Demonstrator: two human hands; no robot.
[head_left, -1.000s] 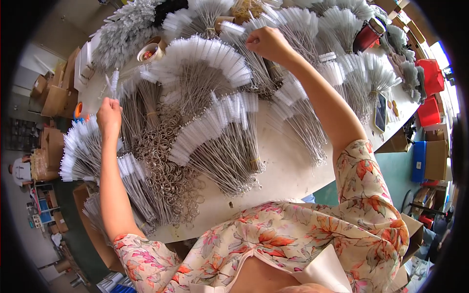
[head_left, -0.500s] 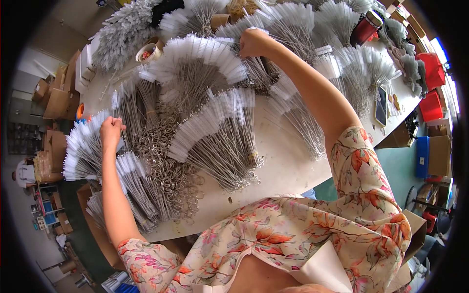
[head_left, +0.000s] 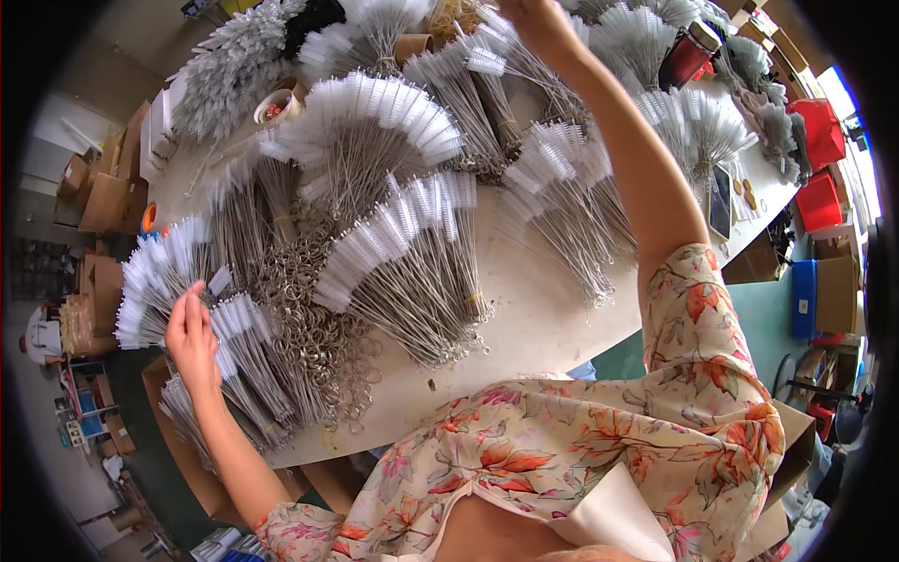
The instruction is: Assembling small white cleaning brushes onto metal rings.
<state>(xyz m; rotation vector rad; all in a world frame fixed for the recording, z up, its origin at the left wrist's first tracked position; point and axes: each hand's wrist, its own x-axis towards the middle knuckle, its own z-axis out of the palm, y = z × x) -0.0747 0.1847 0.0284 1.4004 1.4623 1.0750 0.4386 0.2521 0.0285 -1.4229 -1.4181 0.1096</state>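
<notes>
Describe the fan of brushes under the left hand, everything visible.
The fan of brushes is a bundle of thin wire-stemmed brushes with white bristle heads, spread out flat at the table's left edge. Heads point outward to the left; the metal stems converge toward the pile of wire rings. The left hand rests on it, fingers touching one brush.

Brush bundles (head_left: 412, 272) on table (head_left: 548, 323); metal rings (head_left: 314, 323) left of them.
</notes>
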